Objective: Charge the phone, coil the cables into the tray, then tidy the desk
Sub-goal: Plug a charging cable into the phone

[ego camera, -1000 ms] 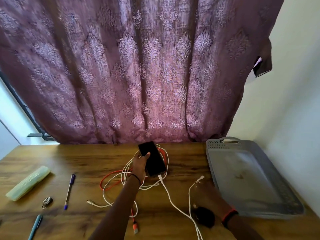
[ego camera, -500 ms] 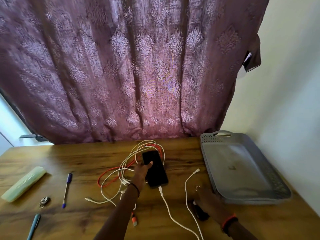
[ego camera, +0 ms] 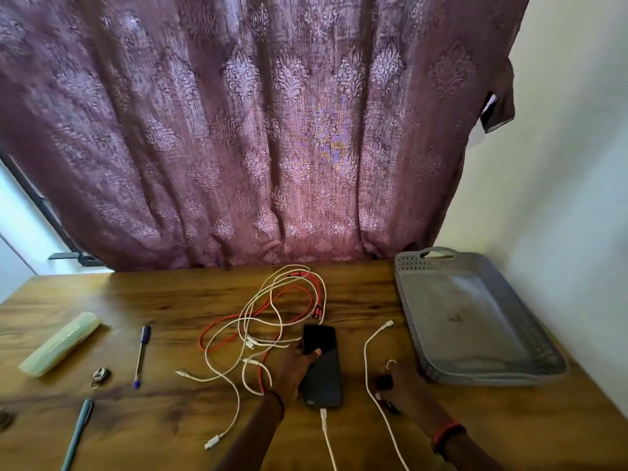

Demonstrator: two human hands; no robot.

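Observation:
The black phone [ego camera: 323, 372] lies flat on the wooden desk [ego camera: 170, 300], with a white charging cable [ego camera: 326, 433] plugged into its near end. My left hand [ego camera: 294, 367] grips the phone's left edge, thumb on the screen. To the left of the phone sprawls a loose tangle of white cables [ego camera: 244, 334] and a red cable [ego camera: 306, 290]. Over by the tray, my right hand [ego camera: 407, 392] is closed over a small black adapter [ego camera: 384, 382]. Another white cable [ego camera: 366, 351] runs from it. The grey tray [ego camera: 475, 379] sits at the right with no cable in it.
On the left of the desk lie a pale green case [ego camera: 59, 343], a blue pen [ego camera: 142, 355], a teal pen [ego camera: 78, 433] and a small metal ring [ego camera: 100, 375]. A purple curtain [ego camera: 272, 130] hangs behind the desk; a white wall stands right of the tray.
My left hand has brought the phone down from above the cable tangle and toward me, so it now lies flat on the desk. My right hand stays on the black adapter.

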